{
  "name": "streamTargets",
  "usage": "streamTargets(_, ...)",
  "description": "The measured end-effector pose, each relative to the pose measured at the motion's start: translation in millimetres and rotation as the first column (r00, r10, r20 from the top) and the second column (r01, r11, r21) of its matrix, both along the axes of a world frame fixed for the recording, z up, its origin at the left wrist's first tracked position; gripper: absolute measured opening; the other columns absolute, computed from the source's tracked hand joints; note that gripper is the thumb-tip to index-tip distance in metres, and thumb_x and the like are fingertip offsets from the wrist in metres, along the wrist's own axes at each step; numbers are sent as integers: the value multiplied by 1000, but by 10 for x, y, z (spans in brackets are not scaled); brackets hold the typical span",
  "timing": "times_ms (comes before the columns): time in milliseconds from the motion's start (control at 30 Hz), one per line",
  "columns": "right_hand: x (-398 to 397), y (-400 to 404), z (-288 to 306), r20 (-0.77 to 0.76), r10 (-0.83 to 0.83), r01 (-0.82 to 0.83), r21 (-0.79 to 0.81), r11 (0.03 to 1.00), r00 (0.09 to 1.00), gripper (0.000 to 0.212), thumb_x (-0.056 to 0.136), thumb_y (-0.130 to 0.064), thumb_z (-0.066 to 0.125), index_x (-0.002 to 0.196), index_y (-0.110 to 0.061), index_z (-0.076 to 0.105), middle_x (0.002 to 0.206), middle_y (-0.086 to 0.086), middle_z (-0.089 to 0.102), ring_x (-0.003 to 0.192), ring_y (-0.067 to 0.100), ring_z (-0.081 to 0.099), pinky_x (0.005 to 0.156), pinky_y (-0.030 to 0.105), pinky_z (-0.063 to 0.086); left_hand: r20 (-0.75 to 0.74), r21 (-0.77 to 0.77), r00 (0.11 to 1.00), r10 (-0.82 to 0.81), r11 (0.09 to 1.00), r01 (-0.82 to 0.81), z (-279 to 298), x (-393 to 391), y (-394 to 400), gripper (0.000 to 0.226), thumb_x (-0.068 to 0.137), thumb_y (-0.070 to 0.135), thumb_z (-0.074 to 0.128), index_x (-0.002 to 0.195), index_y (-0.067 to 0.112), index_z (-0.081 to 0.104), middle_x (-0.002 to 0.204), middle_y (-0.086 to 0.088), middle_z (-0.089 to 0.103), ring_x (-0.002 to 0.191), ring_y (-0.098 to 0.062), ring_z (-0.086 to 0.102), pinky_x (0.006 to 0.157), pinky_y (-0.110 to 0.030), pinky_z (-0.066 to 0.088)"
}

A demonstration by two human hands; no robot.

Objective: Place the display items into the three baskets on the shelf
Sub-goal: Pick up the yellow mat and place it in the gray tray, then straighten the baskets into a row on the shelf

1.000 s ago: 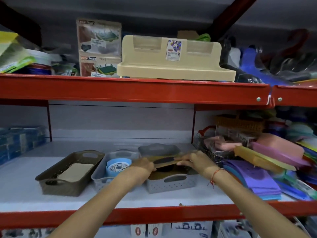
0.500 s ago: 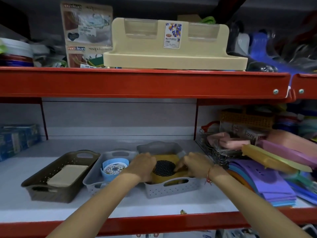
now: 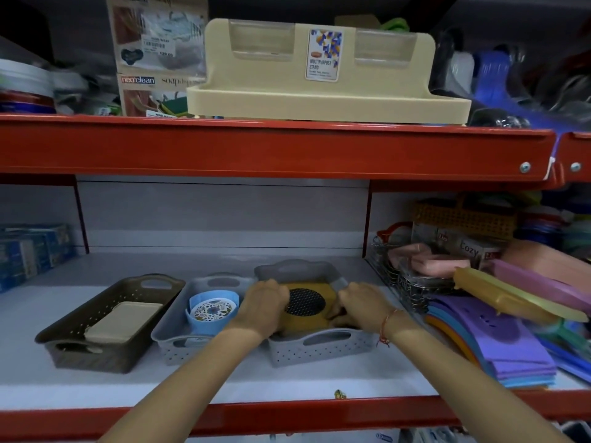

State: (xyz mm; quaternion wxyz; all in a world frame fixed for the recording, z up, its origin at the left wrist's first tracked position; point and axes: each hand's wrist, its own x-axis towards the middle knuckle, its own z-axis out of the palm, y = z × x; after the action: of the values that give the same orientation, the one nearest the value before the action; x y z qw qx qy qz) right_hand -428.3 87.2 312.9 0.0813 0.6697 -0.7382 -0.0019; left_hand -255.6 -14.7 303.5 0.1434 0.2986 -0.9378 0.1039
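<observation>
Three baskets stand in a row on the white lower shelf. The brown basket (image 3: 80,327) at the left holds a flat beige item (image 3: 124,321). The middle grey basket (image 3: 174,330) holds a round blue item (image 3: 212,310) with a flowered top. In the right grey basket (image 3: 319,350) lies a mustard-yellow item (image 3: 307,314) with a black mesh circle. My left hand (image 3: 263,303) grips its left edge and my right hand (image 3: 359,303) grips its right edge, both inside the basket.
A red shelf beam (image 3: 275,148) runs overhead with a beige multipurpose stand (image 3: 326,91) on it. A wire basket (image 3: 403,282) and stacked coloured plastic boards (image 3: 499,340) crowd the right. Blue boxes (image 3: 32,251) sit far left. The red front rail (image 3: 287,417) is below.
Both hands have lowered the yellow item from above the right basket down flat into it. The camera has moved closer to the shelf.
</observation>
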Motion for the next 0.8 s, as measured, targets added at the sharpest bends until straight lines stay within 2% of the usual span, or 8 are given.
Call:
streamTargets(133, 80, -11, 28, 130, -41, 48, -55, 997, 991, 28, 86, -41, 62, 106, -26, 73, 105, -5, 75, 92, 15, 68, 85, 30, 55, -374, 394, 927, 6, 906, 153, 59, 241, -39, 45, 75, 39, 74, 112, 15, 68, 113, -6, 70, 102, -20, 64, 94, -34, 51)
streamTargets(233, 290, -101, 99, 416, 13, 124, -300, 946, 909, 25, 91, -32, 58, 110, -21, 70, 100, -2, 75, 84, 15, 71, 80, 26, 57, -567, 431, 812, 143, 891, 144, 164, 541, -159, 31, 88, 34, 61, 104, 9, 72, 106, -9, 73, 97, -23, 67, 87, -32, 53)
streamTargets(300, 484, -250, 189, 682, 73, 223, -336, 915, 727, 21, 93, -24, 56, 108, -18, 70, 99, -4, 74, 86, 16, 72, 86, 32, 58, -563, 492, 779, 275, 869, 49, 274, 755, -282, 39, 94, 34, 50, 104, 2, 69, 110, -17, 71, 102, -29, 64, 86, -34, 48)
streamTargets(433, 1005, -510, 509, 986, 86, 242, -118, 963, 141, 25, 97, -15, 48, 121, -7, 54, 115, 8, 63, 104, 27, 66, 95, 33, 52, -359, 675, 815, 455, 729, -110, 455, 1018, -488, 71, 94, 57, 25, 126, -1, 52, 135, -20, 52, 122, -33, 50, 100, -38, 37)
streamTargets(500, 1248, -595, 595, 999, 38, 257, -46, 965, 37, 16, 97, -14, 46, 111, -10, 51, 113, 13, 59, 102, 30, 63, 91, 34, 53, -300, 733, 829, 472, 671, -117, 513, 1027, -528, 81, 90, 64, 19, 127, -1, 50, 133, -19, 53, 121, -31, 51, 101, -35, 37)
streamTargets(600, 945, -1207, 62, 995, -84, 311, 62, 948, 56, 27, 86, -21, 57, 107, -4, 54, 91, 11, 60, 86, 28, 62, 72, 33, 57, -222, 815, 869, 443, 573, -84, 583, 1055, -560, 91, 85, 72, 13, 138, 3, 38, 135, -14, 48, 130, -31, 44, 103, -34, 36)
streamTargets(700, 1182, -1284, 34, 985, -126, 319, 157, 935, -115, 41, 87, -19, 50, 119, 5, 48, 99, 18, 60, 76, 21, 60, 63, 24, 55, -151, 828, 889, 432, 546, -124, 588, 1017, -592, 98, 80, 78, 11, 149, 11, 4, 158, -10, 15, 142, -32, 24, 116, -42, 24)
streamTargets(800, 1698, -1166, 318, 971, -229, 274, 201, 940, 72, 47, 96, -17, 42, 140, -5, 29, 140, 17, 43, 114, 31, 54, 83, 36, 52, -122, 829, 902, 414, 542, -137, 542, 967, -649, 104, 75, 83, 10, 149, 12, -9, 158, -14, 12, 142, -36, 23, 116, -45, 25)
